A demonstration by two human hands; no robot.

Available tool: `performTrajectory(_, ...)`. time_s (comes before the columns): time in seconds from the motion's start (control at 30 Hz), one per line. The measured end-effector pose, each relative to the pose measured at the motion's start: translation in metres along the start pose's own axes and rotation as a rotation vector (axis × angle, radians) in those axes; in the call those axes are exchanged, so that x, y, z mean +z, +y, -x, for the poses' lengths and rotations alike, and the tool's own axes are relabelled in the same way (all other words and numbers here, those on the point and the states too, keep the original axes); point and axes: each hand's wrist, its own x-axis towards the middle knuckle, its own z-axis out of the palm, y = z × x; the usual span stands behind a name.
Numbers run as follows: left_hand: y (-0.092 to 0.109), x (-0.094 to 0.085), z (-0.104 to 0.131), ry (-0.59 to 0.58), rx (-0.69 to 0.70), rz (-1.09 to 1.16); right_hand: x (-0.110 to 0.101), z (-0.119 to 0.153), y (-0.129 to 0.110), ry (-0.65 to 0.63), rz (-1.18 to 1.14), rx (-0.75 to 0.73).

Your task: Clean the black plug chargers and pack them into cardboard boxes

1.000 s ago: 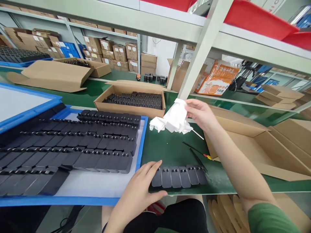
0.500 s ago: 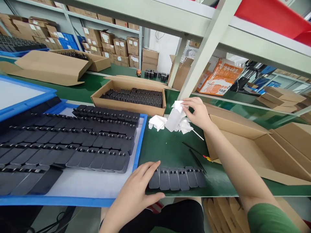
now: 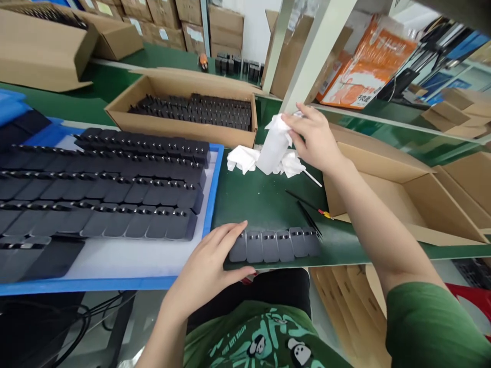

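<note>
A short row of dark grey, rounded pieces [image 3: 269, 246] lies along the green table's front edge. At its left end is my left hand [image 3: 215, 255], thumb and fingers apart around the end piece, which is partly hidden. My right hand [image 3: 312, 134] pinches a crumpled white tissue [image 3: 282, 122] at the top of a whitish translucent bottle [image 3: 271, 151]. More crumpled tissues [image 3: 243, 158] lie at the bottle's sides, with a thin white stick [image 3: 312, 178] by the right ones. Black tweezers [image 3: 309, 220] touch or nearly touch the row's right end.
At the left, a blue-edged tray [image 3: 215, 191] carries several rows of dark pieces. Behind it stands a cardboard box [image 3: 180, 127] of small black parts. An open cardboard box [image 3: 383, 204] is on the right. A shelf post [image 3: 312, 61] rises behind the bottle.
The camera view has tilted down, so the table appears higher and the shirt shows. My right hand still pinches the tissue, and the bottle leans slightly more. My left hand stays at the row's end.
</note>
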Motion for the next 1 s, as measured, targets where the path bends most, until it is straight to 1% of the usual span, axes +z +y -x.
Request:
performTrajectory(0.1, 0.0, 0.0, 0.0, -0.004, -0.021, -0.014, -0.001, 0.001, 0.001, -0.032, -0.008, 0.03)
performTrajectory(0.23, 0.0, -0.001, 0.002, -0.007, -0.043, -0.009, -0.004, 0.001, -0.004, -0.039, 0.001, 0.042)
performTrajectory(0.4, 0.001, -0.004, 0.003, 0.01, -0.04, -0.017, -0.01, -0.001, -0.015, -0.094, 0.116, 0.063)
performTrajectory(0.53, 0.0, -0.004, 0.003, 0.021, -0.012, -0.041, -0.013, -0.001, -0.02, -0.141, 0.153, 0.076)
performTrajectory(0.7, 0.0, -0.005, 0.003, 0.023, -0.023, -0.058, -0.012, 0.002, -0.021, -0.145, 0.192, 0.062)
performTrajectory(0.83, 0.002, -0.008, 0.004, 0.016, -0.067, -0.03, -0.01, 0.001, -0.023, -0.152, 0.16, 0.083)
performTrajectory(0.93, 0.003, -0.009, 0.003, 0.018, -0.089, -0.03, -0.01, 0.0, -0.026, -0.132, 0.164, 0.094)
performTrajectory(1.0, 0.004, -0.009, 0.003, 0.021, -0.09, -0.035, -0.01, -0.001, -0.028, -0.148, 0.176, 0.11)
